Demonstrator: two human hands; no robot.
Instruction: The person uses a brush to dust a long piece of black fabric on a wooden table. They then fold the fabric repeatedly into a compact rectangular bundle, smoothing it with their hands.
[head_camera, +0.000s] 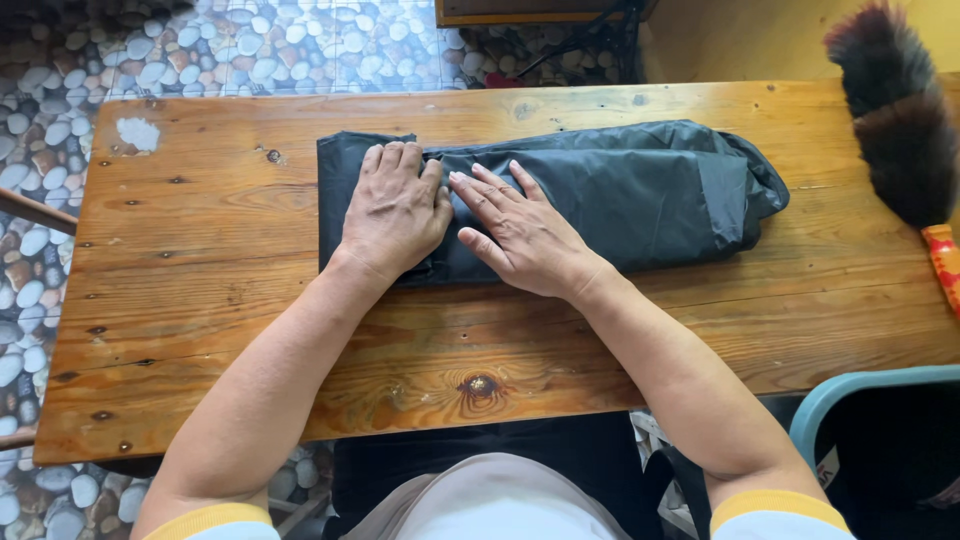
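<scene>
Pressing down with both palms: your left hand (393, 212) lies flat, fingers together, on the left end of the folded black nylon fabric bundle (600, 190). Your right hand (520, 235) lies flat just beside it, fingers spread and angled left, thumb near the bundle's front edge. Neither hand grips anything. Bundle lies lengthwise across the far middle of the knotty brown wooden table (200, 290). Dark fluffy feather duster (893, 110) with orange handle sits at the right edge, well apart.
</scene>
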